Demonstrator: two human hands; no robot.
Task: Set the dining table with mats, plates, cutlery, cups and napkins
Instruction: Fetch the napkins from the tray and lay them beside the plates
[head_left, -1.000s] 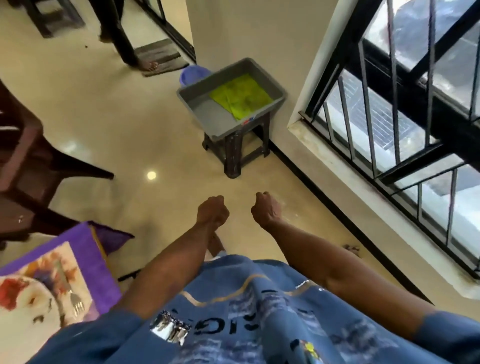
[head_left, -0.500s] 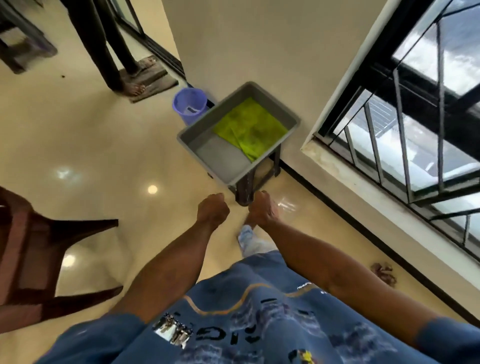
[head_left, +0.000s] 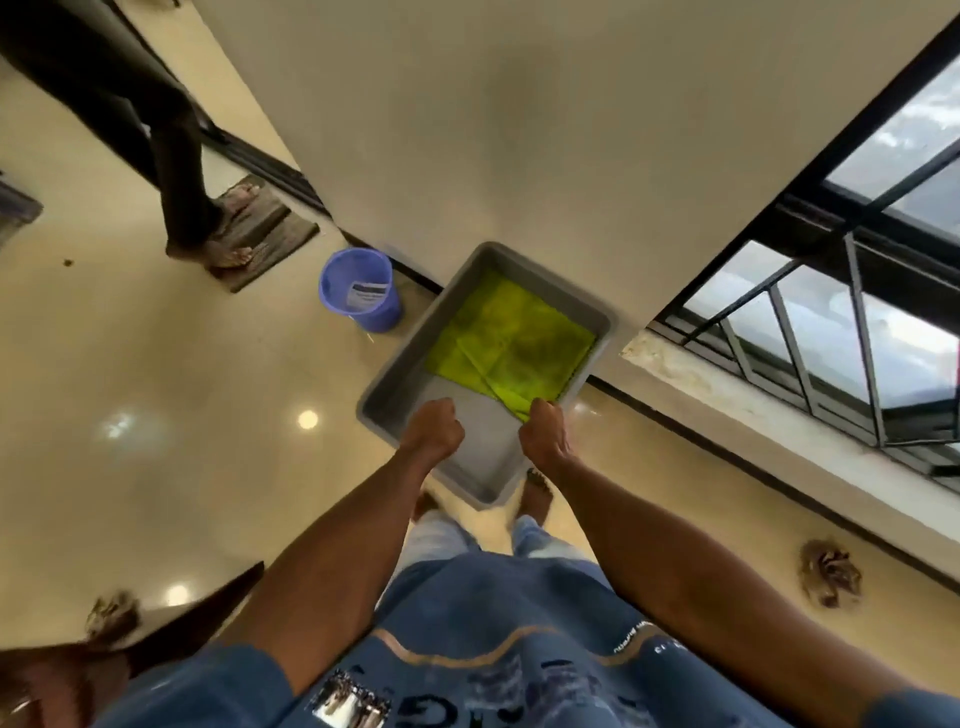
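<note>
A: What are the hands doing right here, close to us?

B: Both are hanging over the near end of the grey tub (head_left: 395, 383). The left hand (head_left: 434, 427) is curling into a fist, and it is holding nothing. The right hand (head_left: 543, 434) is curling too, right at the near corner of the green cloth (head_left: 511, 340). I cannot tell if it is pinching the cloth or only touching it.

A: Why are they there?

B: I think the person is reaching for the cloth, maybe to use it as a napkin or mat.

A: Where is the cloth lying?

B: Flat on the tub's floor, filling the far end by the wall. The near end is showing bare grey.

A: And farther away?

B: A blue bucket (head_left: 362, 292) is sitting on the floor just left of the tub's far corner. Past that, another person is standing on a door mat (head_left: 275, 234).
</note>
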